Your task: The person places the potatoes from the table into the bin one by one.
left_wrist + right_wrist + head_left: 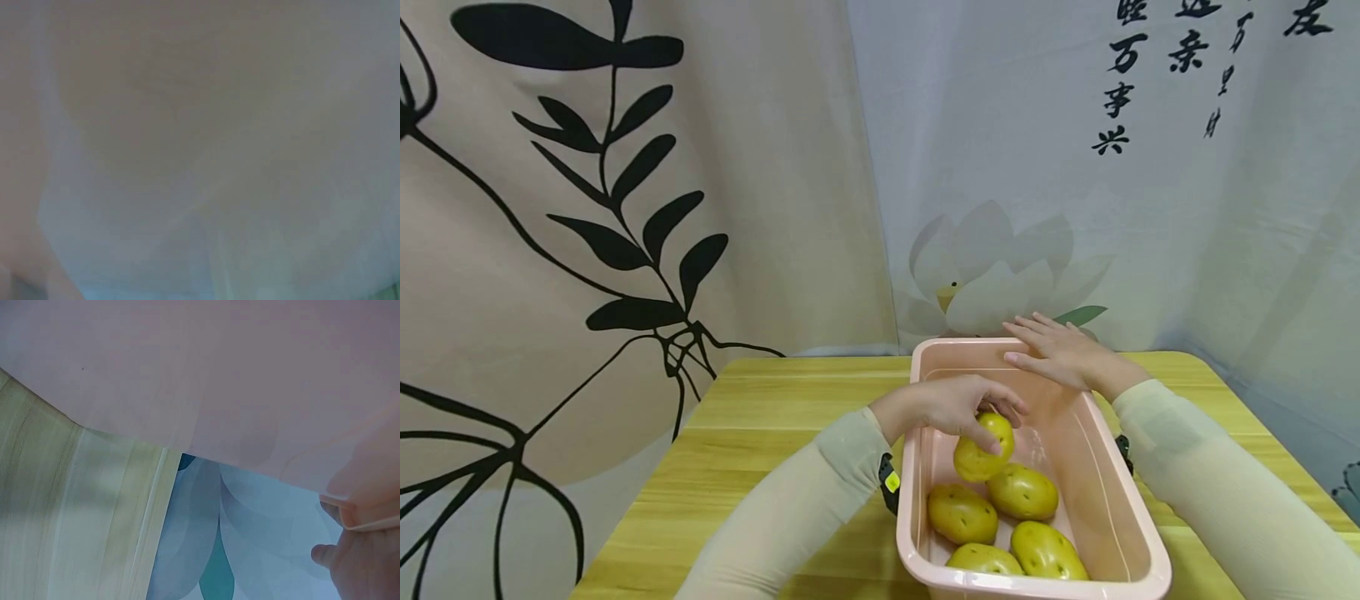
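My left hand (958,407) reaches into a pink plastic basin (907,500) and holds a yellow potato (973,461) between thumb and fingers. Below the held one, several more potatoes (962,514) lie in the near half of the basin. At the far right corner, my right hand (1067,354) rests on the rim with its fingers extended and spread. Part of that hand (359,569) also shows against the rim in the right wrist view. The left wrist view is a blurred, pale surface, with no potato visible.
The basin stands on a yellow wood-grain table (805,425), near its right side. Behind the table hangs a pale curtain (790,167) printed with black leaves, writing and a lotus. A dark wrist strap (889,483) is beside the basin's left wall.
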Available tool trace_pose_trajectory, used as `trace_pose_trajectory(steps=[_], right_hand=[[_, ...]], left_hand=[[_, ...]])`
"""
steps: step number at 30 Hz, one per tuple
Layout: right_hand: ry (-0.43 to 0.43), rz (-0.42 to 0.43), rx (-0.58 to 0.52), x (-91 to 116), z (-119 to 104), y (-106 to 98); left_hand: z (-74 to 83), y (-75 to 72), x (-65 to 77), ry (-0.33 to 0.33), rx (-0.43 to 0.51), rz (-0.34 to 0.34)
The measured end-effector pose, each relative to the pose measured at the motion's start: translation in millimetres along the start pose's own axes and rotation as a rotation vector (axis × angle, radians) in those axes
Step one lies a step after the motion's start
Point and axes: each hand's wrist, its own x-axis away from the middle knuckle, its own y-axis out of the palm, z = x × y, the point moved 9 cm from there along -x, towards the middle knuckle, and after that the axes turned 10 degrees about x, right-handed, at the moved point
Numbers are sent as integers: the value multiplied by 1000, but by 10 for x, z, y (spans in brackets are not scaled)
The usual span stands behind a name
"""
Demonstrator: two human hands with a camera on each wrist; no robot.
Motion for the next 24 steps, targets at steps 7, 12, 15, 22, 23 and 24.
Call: trace_pose_trajectory(steps=[7,12,15,22,23,24], right_hand=[[5,1,0,9,-9,-8],[6,-3,-1,12,-6,5],[7,-4,-2,16,-6,5],[5,-6,4,12,5,12],[4,-5,5,12,5,10],[2,-3,9,11,5,7]], left_hand=[[15,9,24,11,136,-2],[35,0,24,38,141,2],[31,1,18,46,145,2],[45,-6,20,67,141,8],[51,-8,21,71,140,9],[57,-12,22,75,137,12]])
